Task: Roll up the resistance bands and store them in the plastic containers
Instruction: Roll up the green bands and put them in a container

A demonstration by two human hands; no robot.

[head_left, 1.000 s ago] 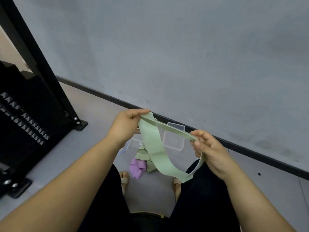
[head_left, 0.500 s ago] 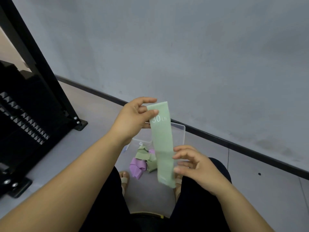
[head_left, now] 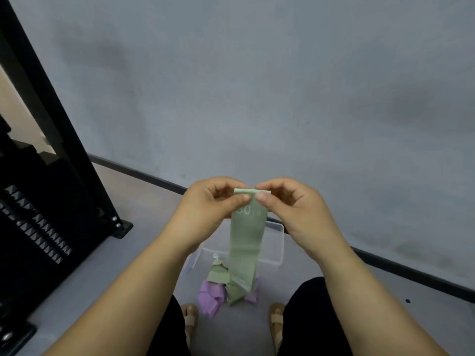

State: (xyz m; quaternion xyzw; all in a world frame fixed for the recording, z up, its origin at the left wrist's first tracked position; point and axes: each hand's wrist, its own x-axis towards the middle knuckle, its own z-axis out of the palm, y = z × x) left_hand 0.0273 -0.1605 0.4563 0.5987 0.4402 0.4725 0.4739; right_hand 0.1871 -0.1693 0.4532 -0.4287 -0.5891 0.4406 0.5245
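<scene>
A pale green resistance band (head_left: 246, 242), flattened and printed with "30 LB", hangs straight down in front of me. My left hand (head_left: 208, 206) and my right hand (head_left: 290, 209) pinch its top edge from either side, and that edge is folded over. Below it on the floor stands a clear plastic container (head_left: 276, 242), partly hidden by the band. In front of the container lies a loose pile of green bands (head_left: 218, 274) and purple bands (head_left: 209, 296).
A black metal rack (head_left: 51, 201) stands at the left, its foot bolted near the floor. A grey wall with a dark baseboard (head_left: 411, 273) runs behind the container. My knees and sandalled feet (head_left: 189, 319) flank the pile.
The band was an open loop stretched between my hands, then hung flat from my left hand. My right hand has risen from its lower part to the top edge, which is now folded over.
</scene>
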